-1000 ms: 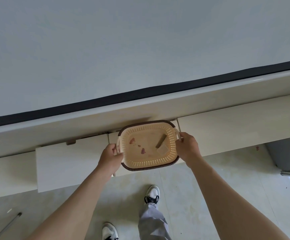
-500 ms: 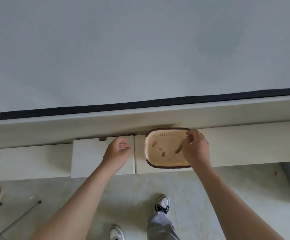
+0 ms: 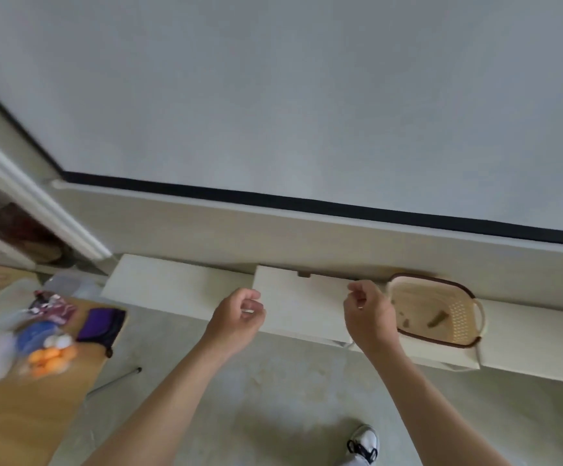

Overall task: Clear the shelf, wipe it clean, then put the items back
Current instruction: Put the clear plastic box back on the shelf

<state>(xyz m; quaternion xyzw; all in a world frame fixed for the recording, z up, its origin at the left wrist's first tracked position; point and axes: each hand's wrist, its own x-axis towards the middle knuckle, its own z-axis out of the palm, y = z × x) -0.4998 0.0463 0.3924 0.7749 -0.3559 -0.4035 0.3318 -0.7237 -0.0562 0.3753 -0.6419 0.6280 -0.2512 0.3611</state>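
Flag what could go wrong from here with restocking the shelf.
1. The basket sits with its near rim close to the front edge of the shelf; the right hand, next to it, could knock it off.
2. Brown bits lie in the perforated basket and might drop through onto the shelf.
3. The orange balls on the table are round and may roll away when picked up.
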